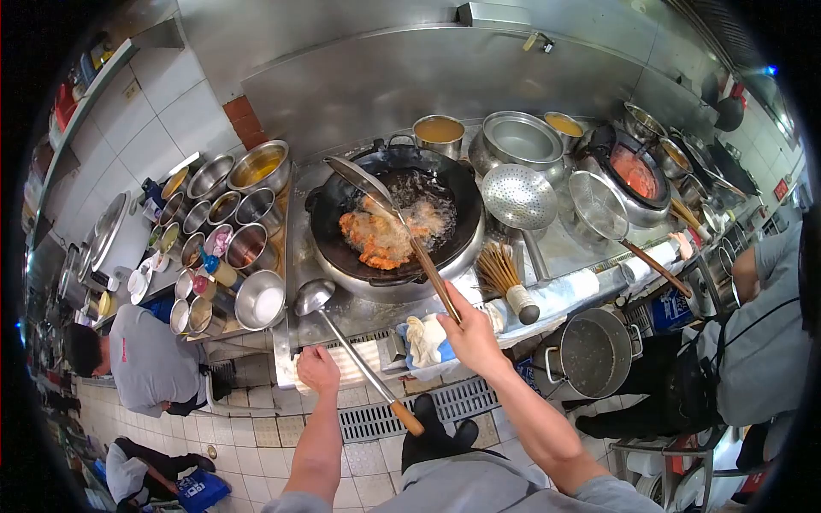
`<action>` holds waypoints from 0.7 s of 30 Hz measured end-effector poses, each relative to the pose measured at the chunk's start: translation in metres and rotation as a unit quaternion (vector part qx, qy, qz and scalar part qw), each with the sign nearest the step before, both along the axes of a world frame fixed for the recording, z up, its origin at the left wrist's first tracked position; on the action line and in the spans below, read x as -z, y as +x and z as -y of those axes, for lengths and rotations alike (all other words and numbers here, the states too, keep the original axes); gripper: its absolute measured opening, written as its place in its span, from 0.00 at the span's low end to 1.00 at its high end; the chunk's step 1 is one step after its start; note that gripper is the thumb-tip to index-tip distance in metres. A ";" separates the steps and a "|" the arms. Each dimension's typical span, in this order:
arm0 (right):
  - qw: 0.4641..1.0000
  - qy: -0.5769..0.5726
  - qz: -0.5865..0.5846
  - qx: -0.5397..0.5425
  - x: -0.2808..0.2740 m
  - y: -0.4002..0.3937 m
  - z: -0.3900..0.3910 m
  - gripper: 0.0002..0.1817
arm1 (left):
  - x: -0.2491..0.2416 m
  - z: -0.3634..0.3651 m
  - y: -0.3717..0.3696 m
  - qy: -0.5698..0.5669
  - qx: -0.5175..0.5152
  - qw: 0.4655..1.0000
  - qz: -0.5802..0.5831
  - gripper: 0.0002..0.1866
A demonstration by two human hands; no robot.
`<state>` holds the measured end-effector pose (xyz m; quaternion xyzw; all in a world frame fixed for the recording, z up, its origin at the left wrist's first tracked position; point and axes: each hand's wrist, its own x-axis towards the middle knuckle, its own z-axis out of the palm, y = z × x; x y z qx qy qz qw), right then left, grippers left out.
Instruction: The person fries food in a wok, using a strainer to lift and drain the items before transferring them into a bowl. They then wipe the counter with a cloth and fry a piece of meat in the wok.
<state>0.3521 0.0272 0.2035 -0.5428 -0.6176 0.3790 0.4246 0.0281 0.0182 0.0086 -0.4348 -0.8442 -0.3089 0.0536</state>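
My right hand [472, 332] is closed around the wooden handle of a wide skimmer [363, 184]. Its round head is tilted over the black wok [323, 231], seen nearly edge-on. Orange-brown pieces of food [380, 244] bubble in the oil inside the wok; I cannot make out their kind. Closed in a fist, my left hand [318, 369] rests by a folded white towel [363, 357] on the stove's front edge, and I see nothing in it. Just beyond lies a ladle [315, 295], its wooden-tipped handle jutting out past the edge.
Right of the wok are a perforated strainer [518, 197], a bamboo brush [500, 272] and a mesh strainer [599, 205]. Several metal bowls [259, 299] crowd the left side. A large pot [590, 355] stands low at right. Co-workers [162, 359] are on both sides.
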 end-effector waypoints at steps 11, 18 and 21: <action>0.995 -0.068 -0.053 -0.044 0.022 0.024 0.029 0.29 | 0.000 0.000 0.001 0.018 0.008 1.000 -0.025 0.13; 0.998 -0.062 0.012 0.029 0.031 0.020 -0.020 0.28 | -0.001 0.000 0.002 0.015 0.009 1.000 -0.009 0.14; 0.997 -0.054 0.027 0.052 0.035 0.018 -0.030 0.28 | 0.000 0.000 0.001 0.003 0.007 1.000 -0.002 0.14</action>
